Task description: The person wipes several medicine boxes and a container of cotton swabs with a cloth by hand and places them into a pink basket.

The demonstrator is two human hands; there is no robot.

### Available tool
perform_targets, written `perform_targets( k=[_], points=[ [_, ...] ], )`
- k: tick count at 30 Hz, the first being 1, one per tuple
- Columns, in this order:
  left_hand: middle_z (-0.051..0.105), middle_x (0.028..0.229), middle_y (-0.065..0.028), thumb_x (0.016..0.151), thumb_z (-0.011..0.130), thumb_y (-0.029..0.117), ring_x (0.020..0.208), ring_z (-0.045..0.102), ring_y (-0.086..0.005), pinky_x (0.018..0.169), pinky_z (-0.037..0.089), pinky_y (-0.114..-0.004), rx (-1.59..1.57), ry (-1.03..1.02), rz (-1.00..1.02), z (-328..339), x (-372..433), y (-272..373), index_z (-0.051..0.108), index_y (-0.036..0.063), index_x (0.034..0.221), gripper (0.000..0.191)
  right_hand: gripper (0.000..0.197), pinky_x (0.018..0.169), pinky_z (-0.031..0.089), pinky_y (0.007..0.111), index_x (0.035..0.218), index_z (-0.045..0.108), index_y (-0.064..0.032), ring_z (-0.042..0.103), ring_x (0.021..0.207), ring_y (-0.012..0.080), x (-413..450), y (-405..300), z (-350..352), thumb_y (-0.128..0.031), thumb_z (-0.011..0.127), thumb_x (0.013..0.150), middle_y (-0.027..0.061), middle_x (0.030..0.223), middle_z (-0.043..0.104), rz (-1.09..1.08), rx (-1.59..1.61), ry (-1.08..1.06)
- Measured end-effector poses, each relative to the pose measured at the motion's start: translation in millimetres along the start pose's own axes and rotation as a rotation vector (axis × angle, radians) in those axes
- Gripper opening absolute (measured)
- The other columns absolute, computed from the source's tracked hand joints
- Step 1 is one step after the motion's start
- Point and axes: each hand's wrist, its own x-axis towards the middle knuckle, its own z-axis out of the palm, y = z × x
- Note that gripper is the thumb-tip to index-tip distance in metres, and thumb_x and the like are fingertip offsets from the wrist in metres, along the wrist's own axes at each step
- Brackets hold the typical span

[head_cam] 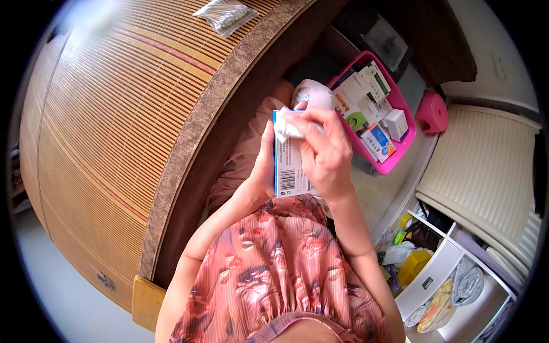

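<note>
In front of my chest, my left hand [262,169] grips a white cardboard medicine box [291,163] with a blue edge, a barcode and small print on its face. My right hand [327,150] pinches a crumpled white tissue or cloth [286,127] and presses it on the upper end of that box. Just beyond the right hand stands a pink plastic basket [403,154] holding several medicine boxes [378,142] and a green round item [356,121]. A clear bag of cotton swabs [226,16] lies on the bed's slatted mat at the top.
A bed with a bamboo mat [128,128] fills the left side, its brown border curving beside my left arm. A pink plastic stool [432,112] stands past the basket. At the lower right is an open white cabinet [433,274] with folded cloths, bags and a yellow box [414,266].
</note>
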Motion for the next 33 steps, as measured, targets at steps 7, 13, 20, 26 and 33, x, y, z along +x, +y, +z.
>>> perform_targets(
  k=[7,13,20,26,33],
  points=[
    [0.045,0.137,-0.0068,0.099,0.025,0.054,0.126,0.044,-0.0224,0.106,0.034,-0.035,-0.154,-0.331,-0.047,-33,12,1,0.031,0.0172,0.147,0.061,0.037,0.077,0.049,0.036,0.106,0.067,-0.0077,0.057,0.086,0.0242,-4,-2,-2,-0.001,0.061,0.07,0.0063,0.094,0.056,-0.168,-0.045,-0.126],
    [0.043,0.139,-0.01,0.097,0.033,0.056,0.127,0.044,-0.0232,0.108,0.032,-0.034,-0.008,0.295,-0.1,-7,-4,-1,0.032,0.0134,0.145,0.064,0.03,0.077,0.048,0.035,0.102,0.068,-0.007,0.055,0.086,0.0234,9,9,5,-0.005,0.058,0.074,0.0057,0.094,0.056,-0.174,-0.171,0.05],
    [0.038,0.143,-0.0223,0.091,0.037,0.064,0.121,0.047,-0.0435,0.104,0.037,-0.053,-0.115,-0.184,-0.017,-14,14,18,0.022,0.0253,0.149,0.071,0.025,0.075,0.049,0.034,0.099,0.069,-0.007,0.057,0.087,0.0216,-26,1,-14,-0.007,0.06,0.075,0.0035,0.092,0.059,-0.251,-0.017,-0.224],
    [0.041,0.142,-0.018,0.091,0.038,0.063,0.126,0.045,-0.033,0.105,0.038,-0.048,-0.275,-0.242,-0.072,-24,15,8,0.025,0.0199,0.148,0.072,0.035,0.075,0.05,0.035,0.095,0.071,-0.0084,0.057,0.086,0.0245,-9,11,-12,0.006,0.06,0.065,0.0061,0.09,0.059,-0.039,-0.214,0.019],
    [0.037,0.144,-0.0183,0.09,0.04,0.063,0.127,0.043,-0.0383,0.105,0.037,-0.052,-0.058,-0.194,0.028,-8,13,23,0.023,0.0214,0.148,0.073,0.028,0.077,0.05,0.033,0.095,0.069,-0.0074,0.057,0.087,0.021,-20,11,-23,0.003,0.06,0.071,0.0037,0.091,0.058,-0.193,-0.032,-0.229]
  ],
)
